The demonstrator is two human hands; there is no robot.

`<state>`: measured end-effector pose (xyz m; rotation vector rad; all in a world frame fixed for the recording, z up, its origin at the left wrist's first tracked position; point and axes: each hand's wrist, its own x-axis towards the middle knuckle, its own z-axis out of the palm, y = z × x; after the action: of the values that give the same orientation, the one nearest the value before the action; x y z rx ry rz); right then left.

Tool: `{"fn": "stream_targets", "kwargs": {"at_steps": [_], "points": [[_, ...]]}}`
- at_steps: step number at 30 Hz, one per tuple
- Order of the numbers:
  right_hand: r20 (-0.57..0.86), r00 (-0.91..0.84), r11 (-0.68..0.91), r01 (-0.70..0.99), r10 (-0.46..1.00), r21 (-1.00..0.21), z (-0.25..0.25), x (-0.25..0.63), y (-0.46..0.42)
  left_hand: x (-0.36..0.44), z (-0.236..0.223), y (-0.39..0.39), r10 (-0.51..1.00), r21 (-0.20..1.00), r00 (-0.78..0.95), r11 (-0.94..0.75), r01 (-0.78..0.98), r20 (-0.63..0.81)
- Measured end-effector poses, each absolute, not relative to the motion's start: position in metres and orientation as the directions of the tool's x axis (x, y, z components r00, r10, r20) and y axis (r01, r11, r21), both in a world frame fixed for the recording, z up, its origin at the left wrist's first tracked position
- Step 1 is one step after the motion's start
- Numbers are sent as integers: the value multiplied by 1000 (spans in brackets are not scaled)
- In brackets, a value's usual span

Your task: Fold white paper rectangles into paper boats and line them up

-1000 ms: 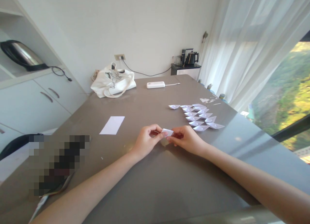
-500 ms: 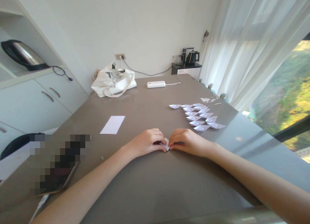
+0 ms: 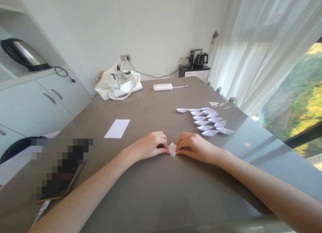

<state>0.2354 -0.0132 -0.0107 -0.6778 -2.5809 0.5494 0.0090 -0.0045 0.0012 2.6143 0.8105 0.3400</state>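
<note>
A small folded white paper [image 3: 172,149], now diamond-shaped, lies between my fingertips at the middle of the table. My left hand [image 3: 154,146] pinches its left corner between thumb and fingers. At the opposite corner my right hand [image 3: 191,147] is closed on the paper in the same way. Beyond my right hand stand several folded paper boats [image 3: 203,122] in rough rows. A stack or sheet of flat white paper [image 3: 117,129] lies to the left of my left hand.
A phone-like device [image 3: 62,172], blurred out, rests by my left forearm with a white cable. Farther back are a white bag [image 3: 119,83] and a white power bank [image 3: 162,87] with a short cable. Paper scraps [image 3: 216,104] lie near the right edge of the table [image 3: 156,196].
My left fingers have shifted slightly left and off the paper's face, so more of its diamond shape shows. My right hand has hardly moved.
</note>
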Motion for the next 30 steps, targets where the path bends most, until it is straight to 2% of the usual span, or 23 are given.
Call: {"fn": "stream_targets", "kwargs": {"at_steps": [10,19,24,30], "points": [[242,-731,748,513,638,-422,-10,235,-14,7,1,-2,618,453,779,-727,517,102],[162,-596,584,632,786,-509,-15,230,-12,10,2,-3,744,583,668,-544,604,3],[165,-644,623,592,747,-512,-10,235,-10,9,1,-3,739,594,674,-551,586,21],[219,-710,728,569,670,-381,-5,236,-13,7,1,-3,737,618,675,-545,567,30]]}}
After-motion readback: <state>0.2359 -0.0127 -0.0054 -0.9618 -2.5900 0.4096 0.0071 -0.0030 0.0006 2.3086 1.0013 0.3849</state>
